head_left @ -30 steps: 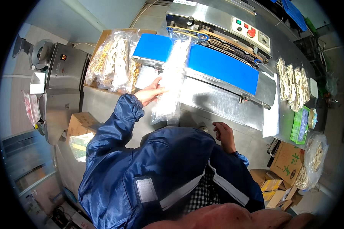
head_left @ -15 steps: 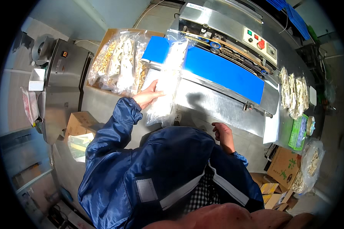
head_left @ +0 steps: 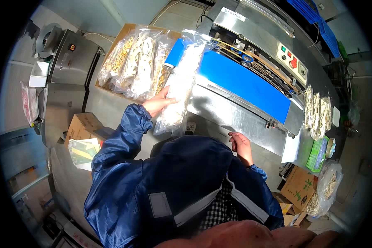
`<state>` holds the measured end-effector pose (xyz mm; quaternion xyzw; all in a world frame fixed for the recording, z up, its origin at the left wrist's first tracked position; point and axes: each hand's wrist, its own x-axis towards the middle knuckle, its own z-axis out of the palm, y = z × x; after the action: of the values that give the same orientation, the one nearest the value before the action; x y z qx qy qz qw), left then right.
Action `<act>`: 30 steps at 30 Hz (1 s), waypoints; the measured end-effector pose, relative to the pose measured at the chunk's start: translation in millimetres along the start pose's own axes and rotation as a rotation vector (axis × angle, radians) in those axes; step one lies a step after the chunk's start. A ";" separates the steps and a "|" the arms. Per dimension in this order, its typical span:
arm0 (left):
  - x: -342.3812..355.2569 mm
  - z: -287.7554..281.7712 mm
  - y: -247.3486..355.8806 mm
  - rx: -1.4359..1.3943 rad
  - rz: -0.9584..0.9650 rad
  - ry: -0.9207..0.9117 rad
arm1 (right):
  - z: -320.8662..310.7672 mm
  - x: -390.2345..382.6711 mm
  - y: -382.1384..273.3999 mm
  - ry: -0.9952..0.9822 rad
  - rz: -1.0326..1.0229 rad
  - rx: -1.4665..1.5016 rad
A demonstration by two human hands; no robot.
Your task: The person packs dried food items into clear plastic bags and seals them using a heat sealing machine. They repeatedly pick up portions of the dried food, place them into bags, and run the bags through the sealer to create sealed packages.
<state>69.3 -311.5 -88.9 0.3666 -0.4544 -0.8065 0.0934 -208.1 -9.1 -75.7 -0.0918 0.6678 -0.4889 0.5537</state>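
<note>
My left hand [head_left: 158,102] grips the lower left side of a long clear plastic bag [head_left: 182,76] with pale dried strips inside, thumb lying over its front. The bag's upper part crosses the left end of a blue conveyor belt [head_left: 244,84] on a metal band sealer [head_left: 256,31]. Its top end reaches close to the sealer's rollers, and its bottom hangs past the front edge. Held in front of my body, my right hand [head_left: 241,145] has loosely curled fingers and nothing visible in them. It touches neither bag nor machine.
Left of the belt, a cardboard box [head_left: 105,88] holds several filled bags. More pale bundles [head_left: 317,113] lie on the right, behind a green basket [head_left: 317,155]. The sealer's control panel [head_left: 292,62] has coloured buttons. Cartons stand at lower left and lower right.
My view has shifted slightly, moving the sealer rightward in the picture. The bag, still in my left hand, sits a little farther left over the belt. My right hand stays almost unchanged.
</note>
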 end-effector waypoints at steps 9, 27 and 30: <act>-8.5 -22.1 17.3 -0.049 0.017 0.020 | 15.5 15.3 -13.4 -0.005 0.009 -0.063; 61.4 -141.6 10.8 1.182 0.036 0.662 | 23.7 13.2 -36.6 0.028 0.039 -0.148; 86.1 -123.3 -10.8 1.276 0.018 0.584 | 18.2 8.9 -36.4 0.064 0.054 -0.162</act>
<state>93.2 -428.8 -180.4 0.5477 -0.7984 -0.2499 -0.0153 -211.6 -43.5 -52.4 -0.1025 0.7247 -0.4209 0.5359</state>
